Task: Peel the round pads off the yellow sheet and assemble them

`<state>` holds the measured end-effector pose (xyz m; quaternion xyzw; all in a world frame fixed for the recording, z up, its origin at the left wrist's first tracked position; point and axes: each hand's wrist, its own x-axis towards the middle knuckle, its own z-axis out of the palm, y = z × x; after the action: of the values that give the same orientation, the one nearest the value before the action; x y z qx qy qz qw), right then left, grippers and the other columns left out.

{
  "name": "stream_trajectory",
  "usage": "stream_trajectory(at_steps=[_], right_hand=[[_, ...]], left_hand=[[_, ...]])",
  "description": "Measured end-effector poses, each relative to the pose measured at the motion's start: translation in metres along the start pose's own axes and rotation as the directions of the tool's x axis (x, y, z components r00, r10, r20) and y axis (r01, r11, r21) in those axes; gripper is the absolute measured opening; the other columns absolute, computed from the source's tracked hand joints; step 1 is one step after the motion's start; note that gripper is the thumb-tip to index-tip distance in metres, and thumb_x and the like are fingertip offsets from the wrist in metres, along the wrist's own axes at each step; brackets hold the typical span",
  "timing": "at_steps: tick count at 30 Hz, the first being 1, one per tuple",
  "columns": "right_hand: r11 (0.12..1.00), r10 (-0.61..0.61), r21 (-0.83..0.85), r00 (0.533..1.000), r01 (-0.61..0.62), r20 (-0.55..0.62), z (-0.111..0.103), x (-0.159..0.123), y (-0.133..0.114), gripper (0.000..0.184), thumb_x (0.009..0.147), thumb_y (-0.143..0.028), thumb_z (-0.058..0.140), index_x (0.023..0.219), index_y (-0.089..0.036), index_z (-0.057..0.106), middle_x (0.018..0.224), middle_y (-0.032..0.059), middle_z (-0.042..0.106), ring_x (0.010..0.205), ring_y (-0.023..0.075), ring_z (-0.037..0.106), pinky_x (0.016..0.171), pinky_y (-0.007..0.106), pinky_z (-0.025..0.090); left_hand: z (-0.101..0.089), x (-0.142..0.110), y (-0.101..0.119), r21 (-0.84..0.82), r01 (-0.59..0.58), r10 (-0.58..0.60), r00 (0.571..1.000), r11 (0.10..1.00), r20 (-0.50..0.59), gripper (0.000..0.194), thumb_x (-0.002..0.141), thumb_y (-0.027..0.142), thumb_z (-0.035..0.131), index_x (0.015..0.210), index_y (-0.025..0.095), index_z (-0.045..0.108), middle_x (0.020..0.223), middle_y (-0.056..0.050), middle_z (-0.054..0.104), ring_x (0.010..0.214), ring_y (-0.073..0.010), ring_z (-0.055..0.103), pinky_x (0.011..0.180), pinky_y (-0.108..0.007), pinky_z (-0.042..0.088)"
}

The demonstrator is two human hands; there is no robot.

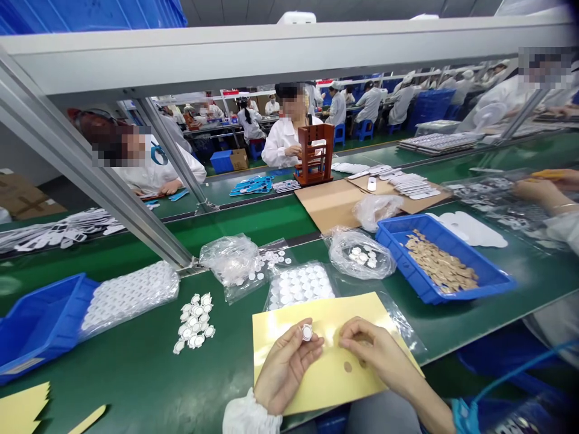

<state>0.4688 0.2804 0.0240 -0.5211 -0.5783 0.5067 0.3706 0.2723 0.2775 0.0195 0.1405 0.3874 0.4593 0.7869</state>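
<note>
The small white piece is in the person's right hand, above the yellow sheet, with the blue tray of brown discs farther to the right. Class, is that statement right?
Not quite: the hand is wrong. The head view shows the small white piece in the person's left hand, above the yellow sheet, with the blue tray of brown discs farther to the right.

The rim of the small white round piece (307, 332) is partly covered by the left grip (288, 366). Whether anything is pinched by the right grip (374, 351) cannot be told. The contents of the crumpled clear plastic bag (231, 259) are obscured by its folds. The blue plastic bin (67, 325) is cut off by the left edge, a co-worker's white sleeve (564, 230) by the right.
</note>
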Motion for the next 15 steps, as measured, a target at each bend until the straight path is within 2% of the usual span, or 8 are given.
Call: stream_trajectory(at_steps=[6,10,15], right_hand=[[0.985,-0.047,0.163,0.999,0.048,-0.007,0.027,0.015,-0.015,0.023,0.08,-0.041,0.062,0.075,-0.018,0.06,0.099,0.0062,0.061,0.099,0.0209,0.058,0.087,0.03,0.045],[0.977,-0.053,0.208,0.999,0.052,0.0,0.042,0.022,-0.018,0.021,0.078,-0.039,0.064,0.073,-0.019,0.061,0.1,0.0062,0.061,0.1,0.0216,0.058,0.089,0.032,0.044],[0.972,-0.05,0.23,0.999,0.044,0.019,0.043,0.023,-0.019,0.021,0.078,-0.038,0.065,0.072,-0.018,0.062,0.097,0.0056,0.061,0.1,0.0218,0.057,0.088,0.032,0.043]], left_hand=[[0.0,0.001,0.0,0.007,-0.001,0.001,1.0,1.0,0.023,0.023,0.081,0.025,0.065,0.1,0.014,0.069,0.089,-0.008,0.075,0.085,-0.0168,0.069,0.085,-0.031,0.05],[0.001,0.0,0.001,0.016,-0.007,0.006,0.998,1.0,0.055,0.026,0.081,0.027,0.064,0.103,0.013,0.069,0.095,-0.009,0.074,0.086,-0.016,0.067,0.087,-0.031,0.049],[0.002,0.0,0.001,0.019,-0.01,0.009,0.998,1.0,0.062,0.026,0.081,0.025,0.064,0.104,0.013,0.069,0.097,-0.01,0.073,0.085,-0.0154,0.067,0.086,-0.03,0.048]])
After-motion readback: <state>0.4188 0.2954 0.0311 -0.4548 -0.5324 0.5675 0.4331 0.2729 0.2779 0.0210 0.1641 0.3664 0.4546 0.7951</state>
